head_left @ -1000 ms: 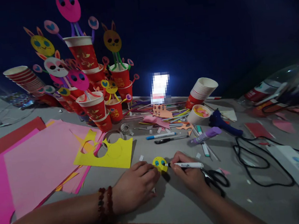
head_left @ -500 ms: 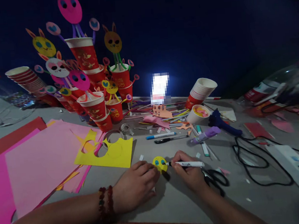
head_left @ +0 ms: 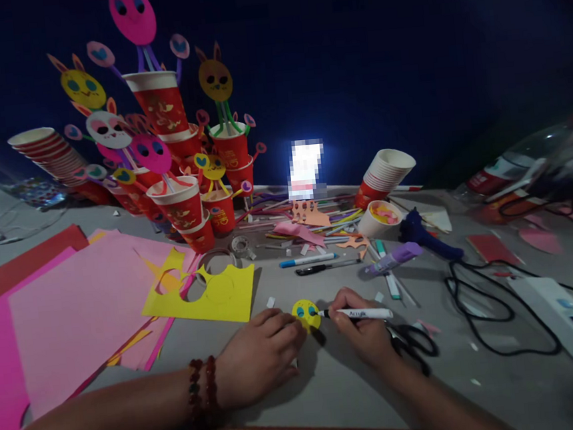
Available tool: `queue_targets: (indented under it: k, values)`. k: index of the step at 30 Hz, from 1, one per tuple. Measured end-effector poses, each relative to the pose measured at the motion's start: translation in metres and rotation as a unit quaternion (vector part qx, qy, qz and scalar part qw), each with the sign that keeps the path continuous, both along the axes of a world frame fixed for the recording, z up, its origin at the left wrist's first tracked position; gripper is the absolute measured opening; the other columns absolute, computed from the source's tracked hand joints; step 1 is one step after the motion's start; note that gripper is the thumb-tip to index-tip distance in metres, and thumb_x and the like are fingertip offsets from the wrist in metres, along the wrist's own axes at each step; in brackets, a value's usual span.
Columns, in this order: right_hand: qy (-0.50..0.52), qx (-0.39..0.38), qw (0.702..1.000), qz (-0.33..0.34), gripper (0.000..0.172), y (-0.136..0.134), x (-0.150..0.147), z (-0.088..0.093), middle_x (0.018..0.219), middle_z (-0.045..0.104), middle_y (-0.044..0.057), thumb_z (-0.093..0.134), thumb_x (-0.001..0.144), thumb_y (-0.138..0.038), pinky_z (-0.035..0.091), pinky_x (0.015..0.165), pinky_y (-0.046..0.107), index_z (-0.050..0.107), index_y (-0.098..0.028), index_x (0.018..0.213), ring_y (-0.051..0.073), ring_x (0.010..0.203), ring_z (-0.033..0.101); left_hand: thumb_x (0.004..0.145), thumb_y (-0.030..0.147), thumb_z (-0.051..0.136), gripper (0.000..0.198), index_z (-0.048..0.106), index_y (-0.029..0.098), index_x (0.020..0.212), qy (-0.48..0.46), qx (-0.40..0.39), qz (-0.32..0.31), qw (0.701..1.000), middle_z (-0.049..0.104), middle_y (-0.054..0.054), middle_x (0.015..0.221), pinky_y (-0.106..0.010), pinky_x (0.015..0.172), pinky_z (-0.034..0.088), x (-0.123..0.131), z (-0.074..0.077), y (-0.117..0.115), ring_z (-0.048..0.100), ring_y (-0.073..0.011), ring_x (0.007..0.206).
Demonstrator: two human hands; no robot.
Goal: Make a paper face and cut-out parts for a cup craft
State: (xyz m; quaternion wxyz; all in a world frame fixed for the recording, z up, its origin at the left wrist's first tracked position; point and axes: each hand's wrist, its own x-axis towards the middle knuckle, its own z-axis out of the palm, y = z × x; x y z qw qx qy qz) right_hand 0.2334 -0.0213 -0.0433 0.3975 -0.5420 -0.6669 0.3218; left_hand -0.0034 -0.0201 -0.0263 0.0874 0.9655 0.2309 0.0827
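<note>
A small yellow paper circle [head_left: 305,310] with blue eye patches and little dots lies on the table in front of me. My left hand [head_left: 261,351], palm down with its fingers curved together, holds the circle down at its left edge. Beaded bracelets [head_left: 204,386] circle that wrist. In my right hand [head_left: 359,329] is a white acrylic marker [head_left: 363,313], pinched between thumb and fingers. Its dark tip touches or hovers just over the right eye patch; which one I cannot tell. Black-handled scissors [head_left: 415,344] lie beside my right hand, partly hidden by it.
Left are pink paper sheets [head_left: 74,307] and a cut yellow sheet [head_left: 228,300]. Behind stand red paper cups [head_left: 180,207] with paper-face figures, and a lit, blurred-out screen [head_left: 305,166]. Pens [head_left: 308,260], a purple glue stick [head_left: 393,258], a glue gun [head_left: 429,239] and a black cord [head_left: 509,355] lie around.
Almost nothing differs. The marker tip stays at the right eye patch, and my left hand keeps its place on the yellow circle.
</note>
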Motion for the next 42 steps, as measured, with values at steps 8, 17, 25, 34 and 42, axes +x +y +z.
queue_targets:
  k: [8,17,25,34,42]
  values:
    - [0.014,-0.002,1.000,0.002,0.018,0.000,-0.001,0.000,0.060,0.049,-0.004,0.051,0.085,-0.024,0.035,0.054,0.026,0.049,-0.023,0.067,0.015,0.056,0.046,0.092,0.043,0.060,0.050,0.050,0.013,0.131,0.004,-0.006,0.000,1.000,0.059,-0.008,0.129,-0.038,0.108,0.032,-0.001,0.001,0.000,0.047,-0.0242,0.123]
    - [0.062,-0.025,0.998,-0.017,0.014,-0.002,0.002,-0.005,0.061,0.053,-0.004,0.052,0.088,-0.027,0.039,0.054,0.026,0.052,-0.023,0.074,0.015,0.055,0.050,0.092,0.043,0.060,0.049,0.051,0.013,0.129,0.002,0.002,-0.004,1.000,0.060,-0.009,0.126,-0.038,0.107,0.033,0.000,0.003,0.001,0.048,-0.0243,0.121]
    - [0.101,-0.060,0.993,-0.031,0.012,0.000,-0.002,0.010,0.066,0.061,-0.002,0.058,0.088,-0.034,0.044,0.055,0.025,0.052,-0.024,0.083,0.017,0.060,0.057,0.092,0.043,0.060,0.051,0.050,0.012,0.131,-0.003,0.013,-0.003,1.000,0.058,-0.007,0.129,-0.039,0.108,0.032,-0.001,-0.004,0.000,0.047,-0.0239,0.122]
    - [0.015,-0.035,0.999,0.037,0.019,0.004,-0.017,0.022,0.058,0.048,-0.005,0.054,0.083,-0.027,0.037,0.051,0.024,0.050,-0.023,0.066,0.014,0.054,0.046,0.094,0.043,0.057,0.047,0.052,0.012,0.129,0.013,0.028,-0.008,1.000,0.058,-0.008,0.130,-0.039,0.109,0.031,-0.002,0.003,0.000,0.048,-0.0238,0.121]
    - [-0.018,-0.021,0.998,0.050,0.018,0.002,-0.017,0.015,0.060,0.051,-0.005,0.054,0.084,-0.025,0.039,0.053,0.023,0.051,-0.023,0.067,0.014,0.055,0.050,0.091,0.042,0.061,0.047,0.053,0.013,0.128,0.001,0.013,-0.006,1.000,0.058,-0.009,0.128,-0.039,0.108,0.033,-0.002,0.001,0.000,0.048,-0.0237,0.122]
